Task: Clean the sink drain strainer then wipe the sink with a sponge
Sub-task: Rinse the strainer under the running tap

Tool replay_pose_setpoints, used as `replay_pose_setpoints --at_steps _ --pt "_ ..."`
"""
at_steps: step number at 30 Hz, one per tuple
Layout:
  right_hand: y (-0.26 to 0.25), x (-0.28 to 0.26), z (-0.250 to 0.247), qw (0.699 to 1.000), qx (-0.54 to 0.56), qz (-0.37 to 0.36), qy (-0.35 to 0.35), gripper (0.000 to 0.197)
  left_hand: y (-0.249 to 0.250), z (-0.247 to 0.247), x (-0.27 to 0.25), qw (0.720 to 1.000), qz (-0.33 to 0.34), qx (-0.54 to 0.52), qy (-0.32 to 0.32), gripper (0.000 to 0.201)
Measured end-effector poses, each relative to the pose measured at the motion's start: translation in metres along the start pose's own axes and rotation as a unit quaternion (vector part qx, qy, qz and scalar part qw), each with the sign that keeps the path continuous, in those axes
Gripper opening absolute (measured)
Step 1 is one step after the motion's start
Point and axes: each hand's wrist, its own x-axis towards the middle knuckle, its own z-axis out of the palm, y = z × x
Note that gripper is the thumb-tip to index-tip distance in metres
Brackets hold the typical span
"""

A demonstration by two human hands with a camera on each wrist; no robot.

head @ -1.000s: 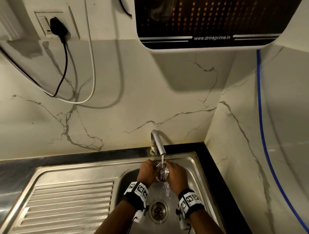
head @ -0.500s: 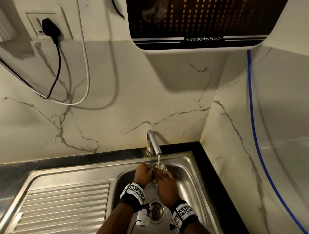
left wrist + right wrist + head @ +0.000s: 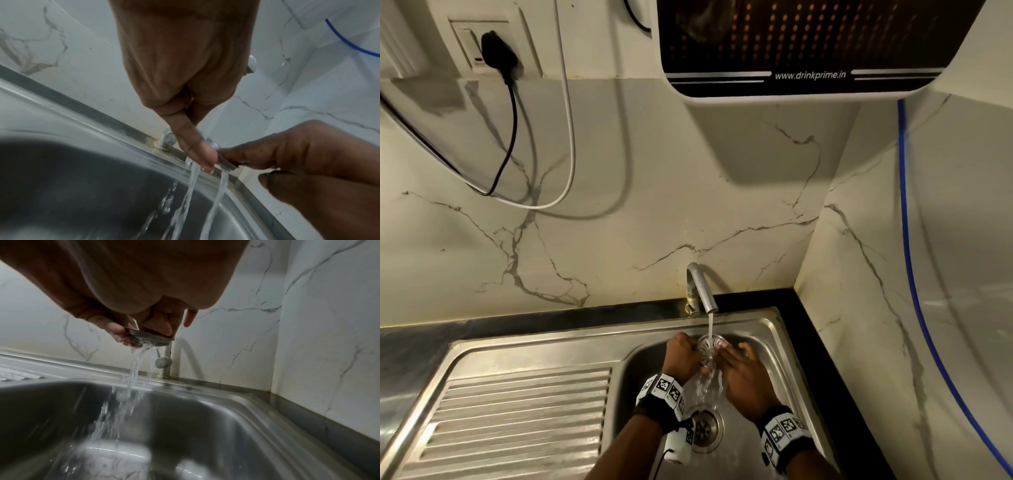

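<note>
The round metal drain strainer [image 3: 709, 346] is held flat under the running tap [image 3: 701, 287], and water pours through it into the steel sink [image 3: 774, 329]. My left hand [image 3: 683, 354] grips its left rim with curled fingers. My right hand [image 3: 739, 366] pinches the right rim between thumb and fingers. In the right wrist view the strainer [image 3: 148, 337] shows edge-on with water streaming off it. The left wrist view shows my left thumb [image 3: 197, 149] on the strainer's edge [image 3: 226, 164]. No sponge is in view.
The open drain hole [image 3: 703, 428] lies in the basin below my wrists. A ribbed drainboard [image 3: 517, 418] spreads to the left. Marble walls close in behind and on the right, with a water purifier [image 3: 808, 44] overhead, a blue tube [image 3: 904, 240] and plugged cables [image 3: 510, 120].
The strainer has stayed under the stream while my hands shifted on it. My right hand slid from over its near side to its right rim, showing the perforated face.
</note>
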Motion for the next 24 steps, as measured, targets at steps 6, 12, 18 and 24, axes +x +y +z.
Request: replay_pose_setpoints --at_steps 6,12,18,24 --pt "-0.027 0.02 0.022 0.995 -0.024 0.071 -0.061 0.08 0.008 -0.013 0.005 1.0 0.005 0.01 -0.003 0.025" --pt "-0.035 0.005 0.023 0.997 0.057 -0.007 -0.044 0.072 -0.013 -0.012 0.002 1.0 -0.022 0.007 -0.016 0.022" --pt "-0.01 -0.012 -0.009 0.998 -0.009 -0.047 0.042 0.049 -0.016 -0.008 -0.004 1.0 -0.01 0.01 -0.006 0.013" --pt "-0.011 0.01 0.001 0.997 -0.059 0.018 -0.055 0.057 -0.004 0.001 -0.006 1.0 -0.013 0.002 -0.007 0.024"
